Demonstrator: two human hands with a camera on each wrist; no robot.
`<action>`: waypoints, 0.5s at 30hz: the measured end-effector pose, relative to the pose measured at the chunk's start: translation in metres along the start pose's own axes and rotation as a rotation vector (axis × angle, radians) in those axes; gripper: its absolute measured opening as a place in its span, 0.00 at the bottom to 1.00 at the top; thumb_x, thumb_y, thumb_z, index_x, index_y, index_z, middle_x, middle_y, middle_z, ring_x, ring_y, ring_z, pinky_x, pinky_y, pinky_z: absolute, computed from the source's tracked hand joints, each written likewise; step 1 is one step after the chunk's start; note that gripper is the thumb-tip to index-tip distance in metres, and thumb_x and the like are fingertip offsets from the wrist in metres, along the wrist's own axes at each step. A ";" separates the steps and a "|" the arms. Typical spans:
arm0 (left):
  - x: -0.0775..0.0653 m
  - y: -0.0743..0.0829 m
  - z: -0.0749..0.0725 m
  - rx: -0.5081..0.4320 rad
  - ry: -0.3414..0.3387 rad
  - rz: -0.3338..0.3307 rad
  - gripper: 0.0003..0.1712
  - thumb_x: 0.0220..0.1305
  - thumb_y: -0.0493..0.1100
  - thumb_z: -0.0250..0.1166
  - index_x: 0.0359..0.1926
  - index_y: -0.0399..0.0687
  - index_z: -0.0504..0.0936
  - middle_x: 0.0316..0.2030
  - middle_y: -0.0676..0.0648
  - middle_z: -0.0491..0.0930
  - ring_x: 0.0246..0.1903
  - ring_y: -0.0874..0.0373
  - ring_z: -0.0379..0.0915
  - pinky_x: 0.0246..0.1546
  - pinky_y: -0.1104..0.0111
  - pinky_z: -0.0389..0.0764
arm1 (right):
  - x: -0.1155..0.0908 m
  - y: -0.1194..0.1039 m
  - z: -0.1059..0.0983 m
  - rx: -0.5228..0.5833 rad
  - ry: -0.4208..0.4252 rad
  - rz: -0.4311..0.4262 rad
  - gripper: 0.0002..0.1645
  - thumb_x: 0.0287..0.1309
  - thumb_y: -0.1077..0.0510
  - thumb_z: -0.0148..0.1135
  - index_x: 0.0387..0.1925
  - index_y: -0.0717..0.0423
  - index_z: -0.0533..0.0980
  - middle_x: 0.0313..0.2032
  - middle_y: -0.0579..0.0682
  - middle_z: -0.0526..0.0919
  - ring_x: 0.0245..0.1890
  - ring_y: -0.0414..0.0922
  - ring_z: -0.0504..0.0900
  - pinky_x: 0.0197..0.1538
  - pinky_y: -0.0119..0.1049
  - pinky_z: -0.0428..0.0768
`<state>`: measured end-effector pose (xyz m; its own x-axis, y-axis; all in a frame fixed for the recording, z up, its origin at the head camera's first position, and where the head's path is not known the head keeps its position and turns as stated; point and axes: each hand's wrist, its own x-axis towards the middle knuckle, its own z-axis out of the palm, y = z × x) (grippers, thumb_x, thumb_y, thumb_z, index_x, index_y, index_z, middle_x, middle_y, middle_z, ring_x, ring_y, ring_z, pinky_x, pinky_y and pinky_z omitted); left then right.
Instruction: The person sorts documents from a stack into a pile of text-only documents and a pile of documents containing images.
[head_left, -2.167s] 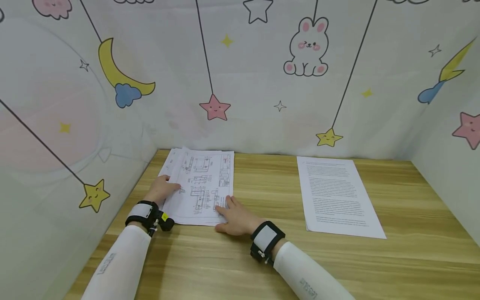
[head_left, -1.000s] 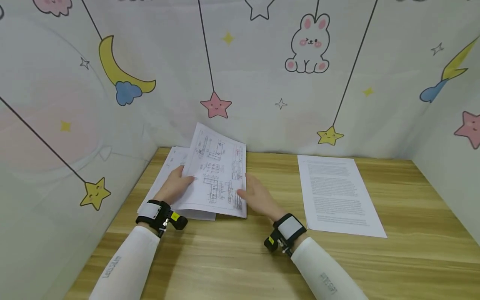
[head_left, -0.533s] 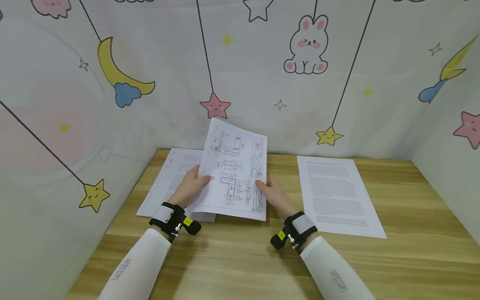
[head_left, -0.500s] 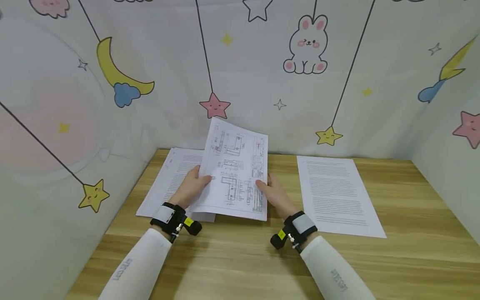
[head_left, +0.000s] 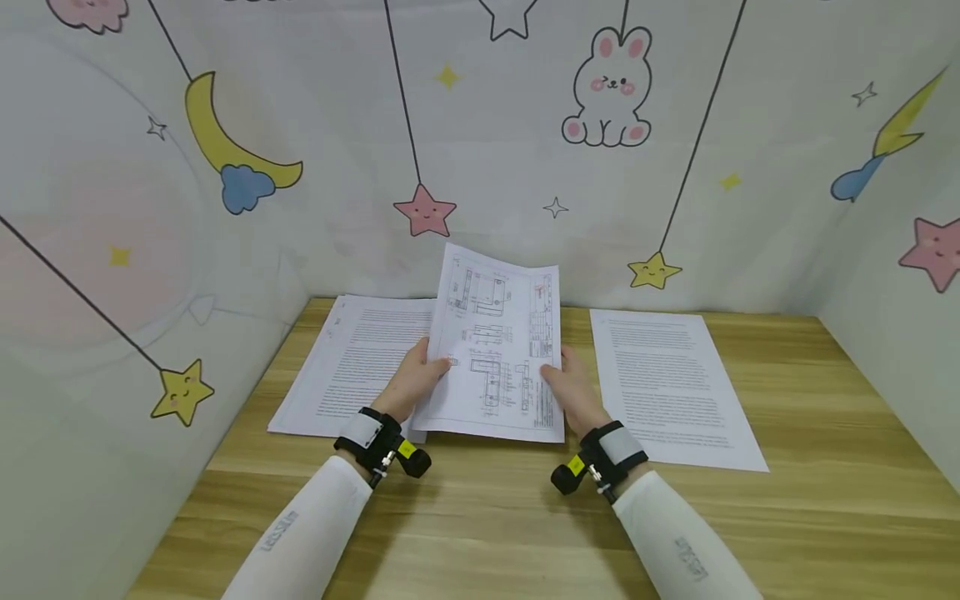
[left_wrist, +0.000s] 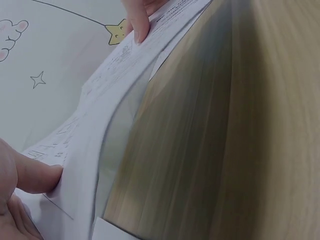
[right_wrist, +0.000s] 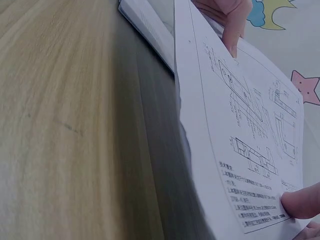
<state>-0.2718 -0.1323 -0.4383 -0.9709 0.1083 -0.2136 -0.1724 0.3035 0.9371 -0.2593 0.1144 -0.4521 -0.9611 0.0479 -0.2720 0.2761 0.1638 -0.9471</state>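
Between my two hands, a sheet of paper with a technical drawing (head_left: 487,342) is held up off the table, tilted with its far edge raised. My left hand (head_left: 411,382) pinches its left edge, thumb on the printed face. On the opposite edge my right hand (head_left: 576,390) grips likewise, its thumb (right_wrist: 302,201) beside the small printed notes in the right wrist view. The fingers behind the paper are mostly hidden. Below and to the left lies a stack of printed text pages (head_left: 367,358), partly covered by the left hand and the drawing.
To the right a single-looking page of text (head_left: 667,383) lies flat on the wooden table (head_left: 495,533). A white cloth backdrop (head_left: 510,167) with cartoon stars and a rabbit rises behind the table and along its sides.
The drawing sheet, first lying on the left stack, has been lifted and carried right by both hands. The text page beneath is now uncovered. The right page has stayed put.
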 end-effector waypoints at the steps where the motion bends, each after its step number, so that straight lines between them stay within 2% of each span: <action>1: 0.001 0.001 0.002 0.001 -0.002 0.003 0.34 0.74 0.41 0.50 0.76 0.45 0.52 0.67 0.40 0.68 0.67 0.47 0.65 0.69 0.51 0.66 | 0.000 0.000 -0.002 -0.005 0.006 0.004 0.36 0.73 0.57 0.47 0.77 0.52 0.50 0.65 0.56 0.70 0.58 0.50 0.73 0.68 0.48 0.69; 6: 0.002 0.002 0.014 0.015 -0.015 0.003 0.34 0.73 0.41 0.51 0.76 0.44 0.53 0.69 0.41 0.66 0.70 0.47 0.61 0.73 0.49 0.60 | -0.002 0.000 -0.013 -0.072 0.032 0.002 0.34 0.73 0.57 0.46 0.76 0.54 0.52 0.66 0.57 0.70 0.59 0.51 0.74 0.66 0.48 0.71; 15: 0.007 -0.002 0.031 0.107 -0.039 -0.016 0.34 0.72 0.40 0.52 0.76 0.44 0.54 0.67 0.39 0.68 0.65 0.45 0.67 0.69 0.48 0.66 | -0.001 0.004 -0.027 -0.236 0.054 -0.019 0.30 0.71 0.59 0.45 0.73 0.56 0.58 0.60 0.59 0.75 0.51 0.50 0.78 0.53 0.40 0.75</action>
<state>-0.2733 -0.1023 -0.4499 -0.9607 0.1384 -0.2405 -0.1667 0.4048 0.8991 -0.2571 0.1413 -0.4514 -0.9665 0.0938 -0.2390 0.2565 0.3903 -0.8843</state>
